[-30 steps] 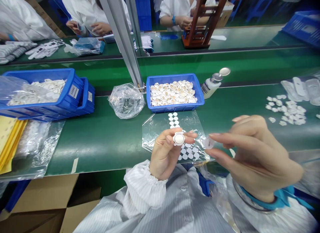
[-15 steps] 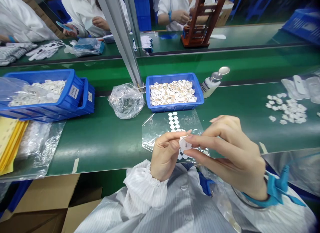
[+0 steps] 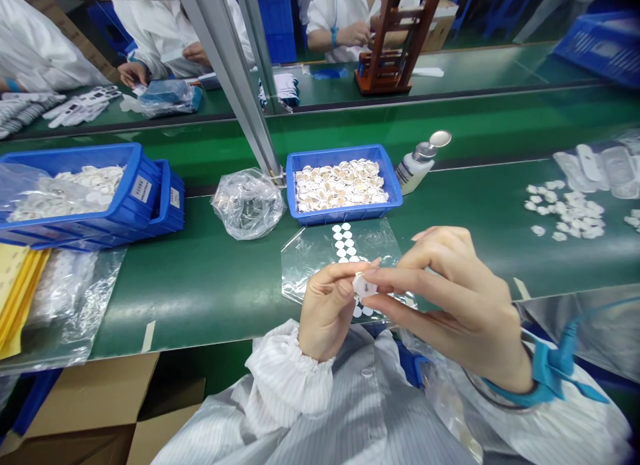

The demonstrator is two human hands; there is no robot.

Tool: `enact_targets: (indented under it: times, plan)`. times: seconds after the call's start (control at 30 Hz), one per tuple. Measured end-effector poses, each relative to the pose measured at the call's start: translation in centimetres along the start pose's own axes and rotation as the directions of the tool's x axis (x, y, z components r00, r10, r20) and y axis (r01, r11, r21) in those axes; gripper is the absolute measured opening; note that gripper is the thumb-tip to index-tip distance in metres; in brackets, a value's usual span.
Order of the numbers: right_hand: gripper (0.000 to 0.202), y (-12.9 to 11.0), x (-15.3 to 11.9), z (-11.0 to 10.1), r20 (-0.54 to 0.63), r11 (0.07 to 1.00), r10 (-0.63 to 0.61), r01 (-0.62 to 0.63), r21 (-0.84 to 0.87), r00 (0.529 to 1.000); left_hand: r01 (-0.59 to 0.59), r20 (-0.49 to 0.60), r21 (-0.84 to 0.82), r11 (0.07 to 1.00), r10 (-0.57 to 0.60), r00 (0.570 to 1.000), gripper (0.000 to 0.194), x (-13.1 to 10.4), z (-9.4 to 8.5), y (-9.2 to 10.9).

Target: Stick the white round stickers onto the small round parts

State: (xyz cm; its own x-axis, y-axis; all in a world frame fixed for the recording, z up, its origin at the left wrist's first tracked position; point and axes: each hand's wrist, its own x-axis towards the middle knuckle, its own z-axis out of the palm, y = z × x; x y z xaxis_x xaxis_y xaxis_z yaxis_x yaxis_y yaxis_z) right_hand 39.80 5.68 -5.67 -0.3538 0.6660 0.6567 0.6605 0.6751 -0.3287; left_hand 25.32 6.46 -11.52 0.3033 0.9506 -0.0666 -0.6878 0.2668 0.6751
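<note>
On table (image 3: 200, 285), ctr: tray (image 3: 345, 217) w/ pcs (image 3: 343, 185) inside; bottle (image 3: 413, 176) just R, bag (image 3: 249, 205) just L, post (image 3: 230, 72) btwn bag & tray, at back. In front of tray: film (image 3: 300, 272) w/ dots (image 3: 343, 244) on top. Above film: disc (image 3: 365, 288) btwn L hand (image 3: 326, 312) & R hand (image 3: 450, 312). Far L: bin (image 3: 141, 189) atop 2nd bin (image 3: 173, 215); envelopes (image 3: 25, 298) in front, packets (image 3: 63, 285) R of those. Far R: bits (image 3: 575, 215), cases (image 3: 585, 168) behind. Below table, L: boxes (image 3: 95, 385).

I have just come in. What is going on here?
At a green table, a person pinches a small white piece with the right hand, against the left hand, whose grip is mostly hidden. On the table, white discs lie on clear plastic; behind it, a blue tray holds many small round parts.
</note>
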Motion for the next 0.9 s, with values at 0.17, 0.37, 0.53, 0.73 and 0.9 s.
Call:
enact_targets:
  times: [0.17, 0.37, 0.53, 0.73, 0.9]
  plan:
    - [0.007, -0.07, 0.05, 0.12, -0.014, 1.0, 0.007, -0.007, 0.018, 1.0, -0.004, 0.017, -0.001, 1.0, 0.004, 1.0, 0.019, 0.13, -0.06, 0.0]
    - [0.011, 0.13, 0.28, 0.23, -0.022, 1.0, 0.01, -0.009, 0.016, 1.0, -0.025, 0.019, -0.021, 0.999, 0.025, 0.999, 0.019, 0.11, -0.4, -0.08]
    - [0.009, 0.23, 0.33, 0.23, -0.02, 1.0, 0.014, -0.014, 0.029, 1.0, -0.022, 0.004, -0.014, 1.0, 0.022, 1.0, 0.02, 0.19, -0.36, 0.02]
    - [0.012, 0.26, 0.45, 0.22, -0.009, 1.0, 0.013, -0.013, 0.012, 1.0, -0.015, -0.027, 0.0, 1.0, 0.015, 1.0, 0.023, 0.29, -0.37, 0.09]
    - [0.016, 0.21, 0.68, 0.27, -0.008, 1.0, 0.009, -0.01, -0.007, 1.0, 0.012, -0.104, 0.011, 1.0, -0.011, 0.995, 0.026, 0.1, -0.72, 0.06]
